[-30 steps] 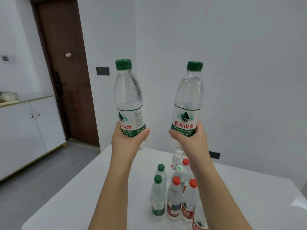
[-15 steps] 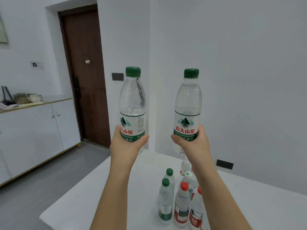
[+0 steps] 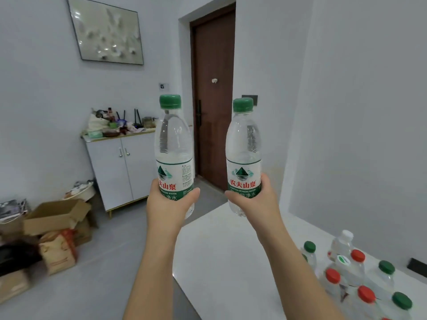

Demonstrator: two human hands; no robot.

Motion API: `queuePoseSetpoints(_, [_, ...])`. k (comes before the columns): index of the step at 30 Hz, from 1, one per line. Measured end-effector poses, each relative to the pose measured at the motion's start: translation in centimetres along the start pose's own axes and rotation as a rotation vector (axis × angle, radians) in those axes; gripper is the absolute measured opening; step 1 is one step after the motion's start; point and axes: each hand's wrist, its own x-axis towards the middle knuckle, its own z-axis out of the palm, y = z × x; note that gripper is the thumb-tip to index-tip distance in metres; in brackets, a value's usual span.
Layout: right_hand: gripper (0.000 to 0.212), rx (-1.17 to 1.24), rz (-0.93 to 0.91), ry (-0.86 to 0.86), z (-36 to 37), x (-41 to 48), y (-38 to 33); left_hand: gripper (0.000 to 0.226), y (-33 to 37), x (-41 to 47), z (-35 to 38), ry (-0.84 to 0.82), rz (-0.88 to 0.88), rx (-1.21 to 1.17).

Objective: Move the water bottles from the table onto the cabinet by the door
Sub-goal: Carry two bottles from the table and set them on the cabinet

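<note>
Two clear plastic water bottles with green caps are being held upright in the air, side by side but apart, off the white table. Left hand is wrapping round the left bottle at its label, and right hand is gripping the right bottle the same way. Bunch of red- and green-capped bottles is standing on the table, near right. White two-door cabinet is sitting far left beside the brown door, with clutter covering its top.

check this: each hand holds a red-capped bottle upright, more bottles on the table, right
Not red: the head view shows green caps. The left hand holds the left bottle and the right hand the right bottle, both upright; more bottles stand on the table.
</note>
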Motion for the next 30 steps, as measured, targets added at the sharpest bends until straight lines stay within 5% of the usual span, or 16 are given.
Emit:
queuePoseSetpoints(14, [0.056,0.052,0.041,-0.139,8.6,1.4,3.7,0.053,-4.5,1.8,-6.5,0.198,-0.097,0.065])
queuePoseSetpoints(30, [0.053,0.054,0.016,-0.031,29.2,10.1,7.3,0.057,-10.2,21.5,-18.9,0.079,-0.058,0.113])
